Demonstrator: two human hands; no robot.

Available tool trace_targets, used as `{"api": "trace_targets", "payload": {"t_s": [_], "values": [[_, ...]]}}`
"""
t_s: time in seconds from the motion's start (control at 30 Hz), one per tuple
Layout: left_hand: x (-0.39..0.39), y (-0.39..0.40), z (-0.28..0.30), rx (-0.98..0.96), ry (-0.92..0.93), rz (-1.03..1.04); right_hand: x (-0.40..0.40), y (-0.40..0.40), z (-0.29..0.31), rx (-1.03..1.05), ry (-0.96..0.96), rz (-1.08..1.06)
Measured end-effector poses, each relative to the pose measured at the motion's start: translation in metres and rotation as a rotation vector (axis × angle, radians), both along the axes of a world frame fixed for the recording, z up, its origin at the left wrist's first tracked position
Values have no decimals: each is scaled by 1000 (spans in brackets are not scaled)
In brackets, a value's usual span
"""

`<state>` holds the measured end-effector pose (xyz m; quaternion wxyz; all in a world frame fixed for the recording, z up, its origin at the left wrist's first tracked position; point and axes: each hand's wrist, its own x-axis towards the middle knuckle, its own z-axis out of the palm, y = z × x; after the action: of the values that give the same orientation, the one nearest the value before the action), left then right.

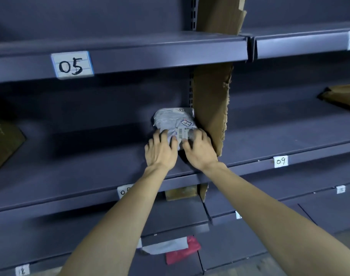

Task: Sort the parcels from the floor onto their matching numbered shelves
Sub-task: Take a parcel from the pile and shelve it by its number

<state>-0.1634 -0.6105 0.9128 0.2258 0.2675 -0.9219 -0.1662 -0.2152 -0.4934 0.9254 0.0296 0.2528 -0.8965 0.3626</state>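
The shelf unit [110, 108] fills the view, dark grey metal boards stacked one over another, each with a paper number tag on its front lip: the tag reading 05 [72, 65] sits on the board above, and a tag reading 09 [281, 161] on the lip of the bay to the right. A torn cardboard divider [212, 108] stands upright between the two bays. On the board under the 05 tag lies the grey parcel [175, 123], a crumpled plastic mailer with a printed barcode label facing up, set deep on the board and touching the divider with its right edge. It lies straight ahead of both hands, beyond the fingertips, with its longer side running roughly front to back. The left hand [161, 151] rests on the parcel's near left part with fingers spread and fairly straight, pressing rather than pinching. The right hand [199, 150] lies on the near right corner, just beside the divider, fingers bent over the mailer's edge; whether they actually grip it I cannot tell. Both hands are about equally near. The tag on this board's own lip [124, 191] is half hidden by the left forearm, so its number cannot be read. Lower down, a red packet [183, 253] lies on a bottom board.
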Motion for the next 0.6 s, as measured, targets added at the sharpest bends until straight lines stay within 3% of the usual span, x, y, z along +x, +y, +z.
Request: {"api": "trace_targets", "payload": {"t_s": [0.2, 0.37, 0.5, 0.6], "values": [[49, 49, 12, -105, 55, -95, 35, 47, 2, -21, 53, 118], [64, 103, 21, -152, 21, -19, 58, 134, 11, 8, 61, 207], [69, 162, 24, 7, 26, 65, 60, 231, 5, 60, 50, 164], [58, 231, 21, 44, 11, -67, 57, 304, -2, 82, 33, 82]]}}
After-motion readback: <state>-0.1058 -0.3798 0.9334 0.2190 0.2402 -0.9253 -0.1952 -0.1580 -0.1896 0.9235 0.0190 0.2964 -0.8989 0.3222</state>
